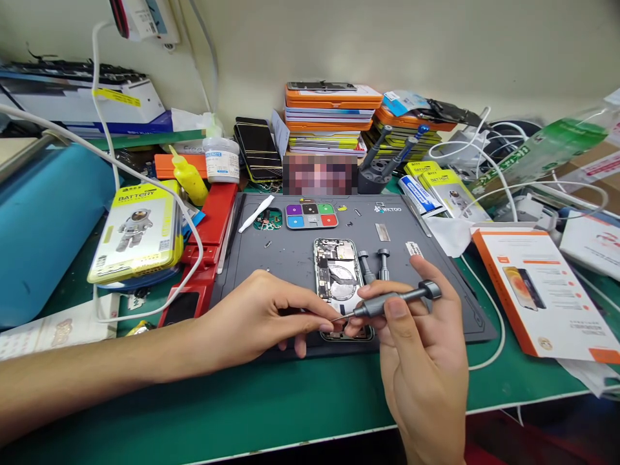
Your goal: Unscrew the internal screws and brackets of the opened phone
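Observation:
My right hand (pixel 419 336) holds a dark grey precision screwdriver (pixel 382 303), its thin tip pointing left. The fingertips of my left hand (pixel 271 316) are pinched together at that tip; whatever may be between them is too small to make out. Under and behind my fingers lies an opened phone (pixel 339 271) with its inner parts showing, on a dark grey work mat (pixel 295 258). Two more grey screwdrivers (pixel 383 261) lie just right of the phone. A multicoloured screw tray (pixel 311 217) and a white plastic pry tool (pixel 256 213) are farther back.
Yellow battery boxes (pixel 138 232) and a red tool (pixel 208 232) stand left of the mat. At the back are stacked boxes (pixel 329 123) and a screwdriver holder (pixel 375 174). An orange-and-white box (pixel 547 297) lies right, with white cables around.

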